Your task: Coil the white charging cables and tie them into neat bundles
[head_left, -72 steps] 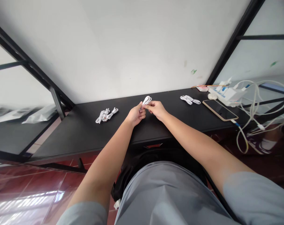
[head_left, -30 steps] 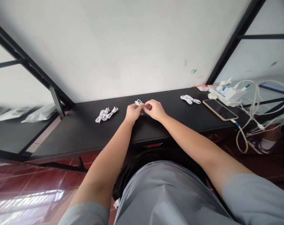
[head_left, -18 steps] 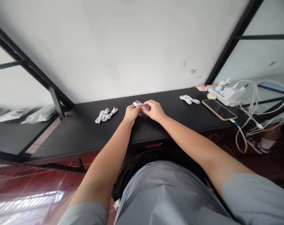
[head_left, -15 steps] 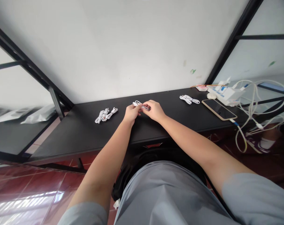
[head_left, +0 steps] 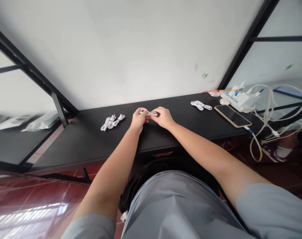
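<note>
My left hand point(head_left: 138, 120) and my right hand point(head_left: 162, 117) meet over the middle of a black table point(head_left: 86, 142). Between their fingertips they pinch a small bundled white cable point(head_left: 148, 113), held low and lying sideways just above the tabletop. To the left of my hands lies a pile of bundled white cables point(head_left: 112, 121). Another white cable bundle point(head_left: 201, 105) rests on the table to the right.
A phone point(head_left: 232, 116) lies face up at the right, plugged into a white cable. Behind it sits a white power strip point(head_left: 240, 98) with several loose white cords point(head_left: 267, 116) hanging off the table's end. A white wall stands behind. Red tiled floor lies below.
The cable bundle stood up between my fingers earlier; it has since been lowered and turned sideways, and both hands have shifted slightly left.
</note>
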